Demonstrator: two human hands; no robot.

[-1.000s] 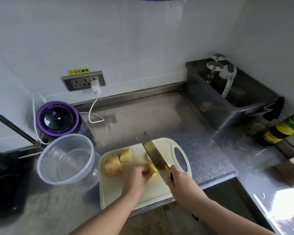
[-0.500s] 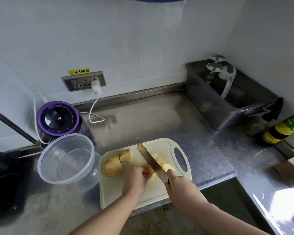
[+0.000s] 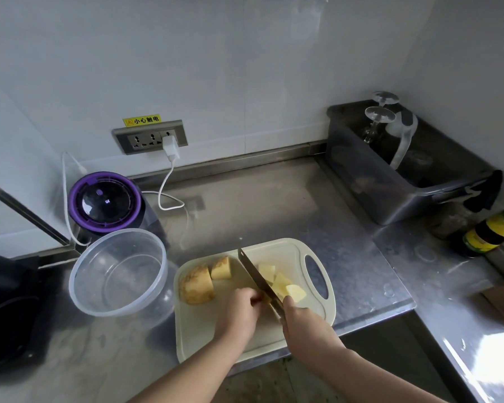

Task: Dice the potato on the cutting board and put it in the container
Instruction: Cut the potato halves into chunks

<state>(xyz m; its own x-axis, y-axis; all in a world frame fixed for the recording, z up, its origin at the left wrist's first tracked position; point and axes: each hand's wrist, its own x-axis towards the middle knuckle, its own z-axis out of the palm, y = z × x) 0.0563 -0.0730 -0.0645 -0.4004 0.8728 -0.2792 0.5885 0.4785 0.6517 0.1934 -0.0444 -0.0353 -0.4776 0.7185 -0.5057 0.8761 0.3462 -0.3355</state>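
Observation:
A cream cutting board (image 3: 204, 330) lies at the counter's front edge. Two larger potato chunks (image 3: 200, 282) sit at its back left. Several cut pale pieces (image 3: 280, 282) lie right of the blade. My right hand (image 3: 306, 324) grips the handle of a knife (image 3: 256, 276) whose blade is down on the board. My left hand (image 3: 237, 312) holds a potato piece against the blade's left side; that piece is mostly hidden under my fingers. A clear round container (image 3: 118, 271), with nothing in it, stands left of the board.
A purple-lidded appliance (image 3: 104, 200) stands behind the container, its white cable running to a wall socket (image 3: 150, 136). A dark bin (image 3: 402, 175) with glasses sits at the back right. Bottles (image 3: 489, 231) stand on the right counter. A dark appliance (image 3: 3, 309) fills the far left.
The knife blade has come down from raised to flat on the board. More cut pieces now lie to its right. My left hand stays on the piece.

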